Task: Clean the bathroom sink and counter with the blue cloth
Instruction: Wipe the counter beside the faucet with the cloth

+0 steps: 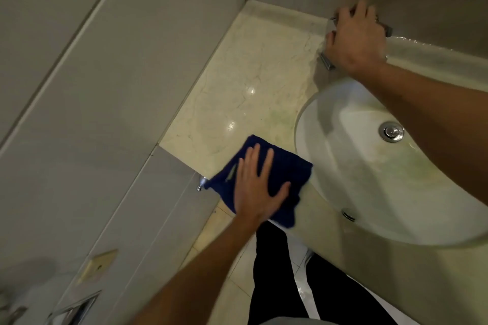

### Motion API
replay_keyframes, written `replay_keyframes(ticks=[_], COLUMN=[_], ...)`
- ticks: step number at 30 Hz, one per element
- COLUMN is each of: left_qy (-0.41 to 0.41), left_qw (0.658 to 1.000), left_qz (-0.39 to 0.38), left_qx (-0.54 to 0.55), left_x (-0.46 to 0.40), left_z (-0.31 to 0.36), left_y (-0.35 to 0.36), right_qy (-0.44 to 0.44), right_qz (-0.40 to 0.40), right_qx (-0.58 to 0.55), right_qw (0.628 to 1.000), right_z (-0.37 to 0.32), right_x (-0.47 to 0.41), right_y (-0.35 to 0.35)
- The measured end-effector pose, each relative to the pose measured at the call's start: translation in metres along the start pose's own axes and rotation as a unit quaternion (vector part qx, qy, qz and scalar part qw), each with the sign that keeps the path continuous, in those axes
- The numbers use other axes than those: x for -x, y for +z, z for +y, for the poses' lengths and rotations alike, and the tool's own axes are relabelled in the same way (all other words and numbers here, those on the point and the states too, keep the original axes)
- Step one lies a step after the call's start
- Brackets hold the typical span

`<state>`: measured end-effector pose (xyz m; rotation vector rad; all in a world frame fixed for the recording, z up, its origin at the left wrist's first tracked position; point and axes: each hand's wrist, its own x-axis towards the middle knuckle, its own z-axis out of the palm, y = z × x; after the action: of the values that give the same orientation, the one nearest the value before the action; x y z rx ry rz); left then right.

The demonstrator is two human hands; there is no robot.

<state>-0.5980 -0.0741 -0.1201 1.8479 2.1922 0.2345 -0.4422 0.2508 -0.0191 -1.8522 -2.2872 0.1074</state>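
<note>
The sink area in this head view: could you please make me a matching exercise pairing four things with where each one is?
Things:
1. cloth
2. left hand
3. right hand
4. drain

Places:
A. on the faucet at the back wall
B. in the bottom of the sink
C. flat on the cloth
D. on the counter edge, left of the sink

Pairs: 1-D, 2-C, 3-A, 4-B
</note>
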Motion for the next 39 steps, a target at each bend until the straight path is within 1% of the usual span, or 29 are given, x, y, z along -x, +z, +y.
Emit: replay_keyframes(ticks=[4,6,9,11,12,14,16,19,23,27,29,36,39], left_qy=[-0.001,-0.004,-0.004,-0.009,-0.025,-0.075,-0.103,-0.095,-0.059,0.01,0.028,0.055,0.011], left_qw=[0.999,0.999,1.0,0.999,0.999,0.997,0.995,0.995,0.998,1.0,0.999,0.997,0.998], left_qz=[-0.028,-0.031,-0.03,-0.027,-0.02,-0.002,0.012,0.016,0.01,0.02,0.032,0.024,0.033], left_qx=[-0.031,-0.033,-0.005,0.016,0.026,0.03,0.011,-0.004,-0.006,-0.013,-0.013,-0.044,-0.06], left_x=[0.031,0.035,0.035,0.033,0.03,0.02,0.008,-0.019,-0.079,-0.175,-0.226,-0.369,-0.4], left_z=[0.076,0.09,0.088,0.077,0.066,0.029,-0.017,-0.058,-0.058,-0.046,-0.03,0.027,0.052], left_y=[0.024,0.031,0.03,0.025,0.02,0.008,-0.007,-0.022,-0.024,-0.024,-0.023,-0.021,-0.014], right_qy=[0.001,0.003,-0.002,-0.004,-0.003,0.0,0.002,-0.001,-0.001,-0.002,0.001,0.002,0.001], right_qz=[-0.01,-0.014,-0.015,-0.017,-0.018,-0.017,-0.011,-0.005,0.0,0.001,0.003,0.014,0.016], right_qx=[0.009,0.015,0.006,-0.01,-0.013,-0.014,-0.011,-0.003,0.005,0.012,0.019,0.031,0.041], right_qw=[1.0,1.0,1.0,1.0,1.0,1.0,1.0,1.0,1.0,1.0,1.0,0.999,0.999], right_z=[-0.002,-0.002,0.0,0.001,0.001,0.0,-0.002,-0.002,0.001,0.001,0.001,0.001,0.002], right_x=[0.001,0.001,0.002,0.002,0.002,0.002,0.002,0.001,-0.001,-0.001,-0.002,-0.002,-0.001], right_y=[-0.002,-0.003,-0.005,-0.007,-0.007,-0.008,-0.006,-0.003,0.0,0.002,0.002,0.006,0.008])
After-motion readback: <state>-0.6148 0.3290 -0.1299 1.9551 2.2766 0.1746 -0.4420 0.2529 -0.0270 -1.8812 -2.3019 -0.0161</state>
